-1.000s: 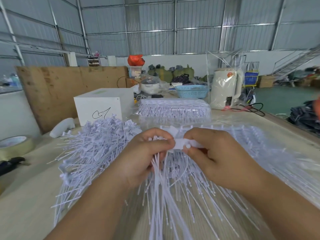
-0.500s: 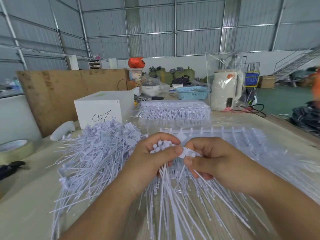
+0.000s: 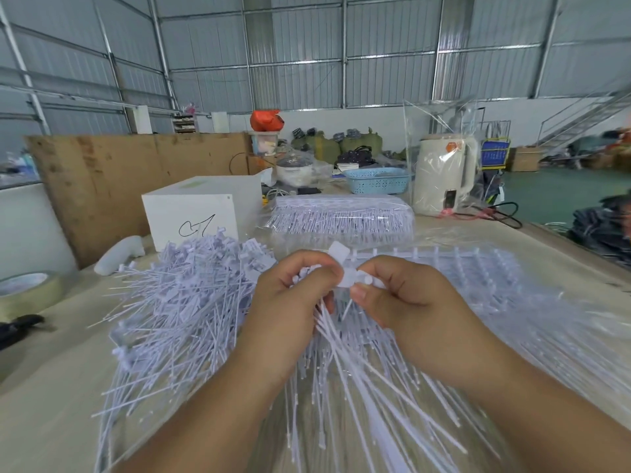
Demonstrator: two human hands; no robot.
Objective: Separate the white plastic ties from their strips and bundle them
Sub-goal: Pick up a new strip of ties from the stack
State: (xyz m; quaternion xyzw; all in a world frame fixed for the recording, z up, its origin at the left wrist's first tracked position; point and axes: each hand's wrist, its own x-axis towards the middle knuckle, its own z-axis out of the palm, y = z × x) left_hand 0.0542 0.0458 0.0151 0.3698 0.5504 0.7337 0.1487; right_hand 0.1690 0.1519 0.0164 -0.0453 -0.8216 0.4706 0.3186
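Holding now: the left hand (image 3: pixel 290 302) has its fingers curled round a bunch of loose white ties (image 3: pixel 345 367), gripping them near their heads.
Bunch lies: the long thin tails fan down and toward the person, spreading out over the table (image 3: pixel 37 414).
Right hand: the right hand (image 3: pixel 406 302) pinches one small white tie head (image 3: pixel 350 279) between thumb and finger.
Where the two meet: the pinched head sits right between both hands, touching the left thumb side and the right fingertips (image 3: pixel 358 291).
Key line-up: the tie in the pinch points the same way as the bunch, head up and tail down, so I think it only needs to slide a tiny bit left to join the bunch.
Nearer hand: the left hand is nearer the bunch, and the right hand is nearer the strip (image 3: pixel 444 256) of ties that lies just behind the hands.
Strip: it runs from side to side, with its ties hanging toward the person.
Done pile: a big heap of loose ties (image 3: pixel 184 302) lies on the table to the left of the left hand.
More to do: a clear bag of packed strips (image 3: pixel 341 216) waits farther back, so I think lots of work is left.
Nearby things: a white box (image 3: pixel 201 213), a roll of tape (image 3: pixel 27 291), a blue basket (image 3: pixel 377 180) and a wrapped kettle (image 3: pixel 444 175).
Watch out: the thin tails could slip and tangle if the grip goes loose.
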